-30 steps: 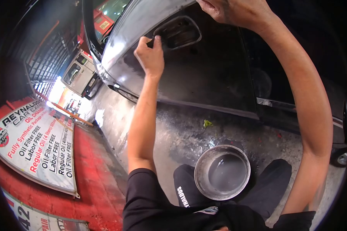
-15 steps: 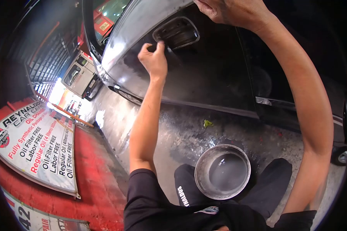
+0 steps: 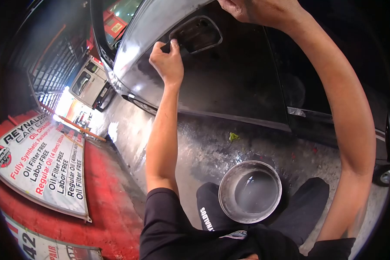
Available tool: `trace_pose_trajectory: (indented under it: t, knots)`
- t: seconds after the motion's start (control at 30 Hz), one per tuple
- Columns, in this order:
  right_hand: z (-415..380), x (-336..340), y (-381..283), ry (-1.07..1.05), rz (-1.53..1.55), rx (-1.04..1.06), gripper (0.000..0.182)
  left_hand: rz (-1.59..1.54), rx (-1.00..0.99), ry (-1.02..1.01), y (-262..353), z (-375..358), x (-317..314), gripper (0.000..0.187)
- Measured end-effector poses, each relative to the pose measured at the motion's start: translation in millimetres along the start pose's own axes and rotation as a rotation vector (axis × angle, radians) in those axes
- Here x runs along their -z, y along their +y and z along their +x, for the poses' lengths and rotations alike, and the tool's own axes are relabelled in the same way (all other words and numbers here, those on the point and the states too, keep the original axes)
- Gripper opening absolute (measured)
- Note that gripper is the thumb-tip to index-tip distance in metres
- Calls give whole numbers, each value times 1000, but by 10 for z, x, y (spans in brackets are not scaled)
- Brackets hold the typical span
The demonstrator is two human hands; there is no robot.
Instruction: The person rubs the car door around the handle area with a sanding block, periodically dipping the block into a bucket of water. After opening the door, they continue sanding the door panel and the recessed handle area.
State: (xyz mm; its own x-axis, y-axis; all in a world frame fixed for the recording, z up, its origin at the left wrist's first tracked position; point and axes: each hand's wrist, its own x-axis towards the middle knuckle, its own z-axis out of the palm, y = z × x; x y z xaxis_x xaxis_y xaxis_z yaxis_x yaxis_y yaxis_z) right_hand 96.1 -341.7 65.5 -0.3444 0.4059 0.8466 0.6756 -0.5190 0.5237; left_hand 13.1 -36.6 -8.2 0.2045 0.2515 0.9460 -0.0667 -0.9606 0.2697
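My left hand (image 3: 167, 65) is closed in a pinch at the lower left corner of a rounded recess (image 3: 199, 34) in a dark car panel (image 3: 229, 82). A small dark piece that looks like sandpaper (image 3: 166, 47) shows between its thumb and fingers. My right hand (image 3: 262, 12) is up at the top edge of the view, by the upper part of the car, its fingertips cut off by the frame. The panel is dull and smudged, with pale grey patches. Between my knees stands a round metal basin (image 3: 225, 201) holding cloudy grey water (image 3: 258, 190).
Wet concrete floor (image 3: 195, 143) runs along the car, with a small yellow-green scrap (image 3: 233, 137) on it. A printed sign (image 3: 43, 162) leans over a red surface (image 3: 104, 177) at left. Beyond stands a white van (image 3: 89, 84).
My left hand has shifted slightly up and left, along the edge of the recess. My right hand stays nearly in place at the top.
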Motion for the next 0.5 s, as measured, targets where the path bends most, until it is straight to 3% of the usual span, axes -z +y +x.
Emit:
trace_pose_trajectory:
  t: [0.13, 0.2, 0.27, 0.33, 0.4, 0.5]
  knots:
    - [-8, 19, 9, 16, 55, -21, 24, -268, 112, -97, -77, -32, 27, 29]
    - [-1, 27, -10, 19, 67, -35, 23, 51, -126, -17, -49, 149, 63, 28]
    - [-1, 36, 21, -7, 58, -32, 22, 34, -45, -78, 41, 114, 36, 27]
    - [-2, 21, -10, -24, 60, -27, 21, -187, 37, 55, -133, -32, -86, 26]
    - [-8, 35, -9, -14, 60, -38, 20, -380, 231, 30, -103, -259, -135, 27]
    - [3, 55, -3, -21, 58, -26, 20, -314, 109, -7, 0, -41, -23, 27]
